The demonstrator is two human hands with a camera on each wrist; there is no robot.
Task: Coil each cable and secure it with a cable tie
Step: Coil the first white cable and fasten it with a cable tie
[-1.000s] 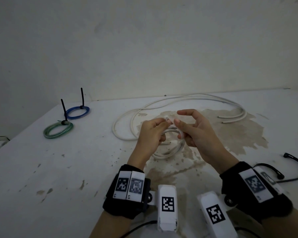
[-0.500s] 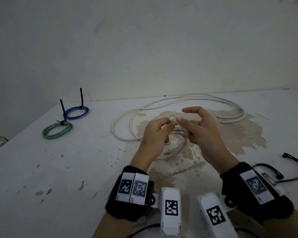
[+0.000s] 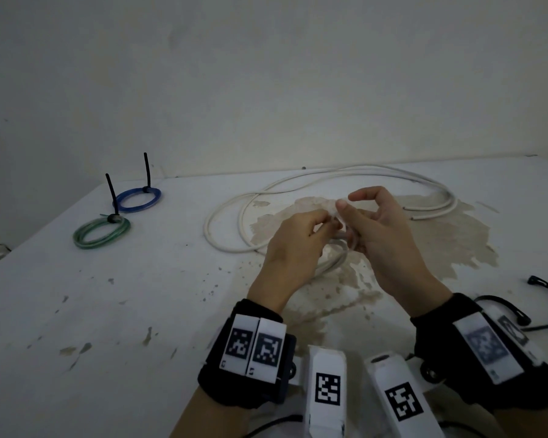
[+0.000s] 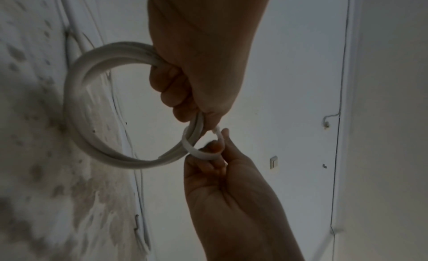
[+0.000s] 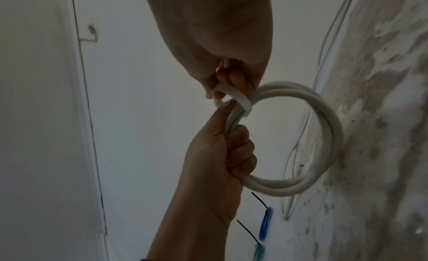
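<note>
A small white cable coil (image 4: 76,103) hangs upright above the table, gripped at its top by my left hand (image 3: 328,218), fingers curled round the strands (image 5: 234,151). A white cable tie (image 4: 200,152) loops round the coil's strands just beside that grip. My right hand (image 3: 345,202) pinches the tie (image 5: 238,98) between thumb and fingers, close against the left thumb. In the head view only the coil's lower arc (image 3: 334,262) shows beneath the hands. Two long loose white cables (image 3: 361,172) lie on the table behind the hands.
A blue coil (image 3: 138,199) and a green coil (image 3: 102,232), each bound with a black tie, lie at the far left. Loose black cable ties (image 3: 546,287) lie at the right edge. The stained white table (image 3: 108,311) meets a wall behind.
Both hands have shifted slightly up and to the right with the coil. The right thumb and fingers have closed in on the tie beside the left thumb.
</note>
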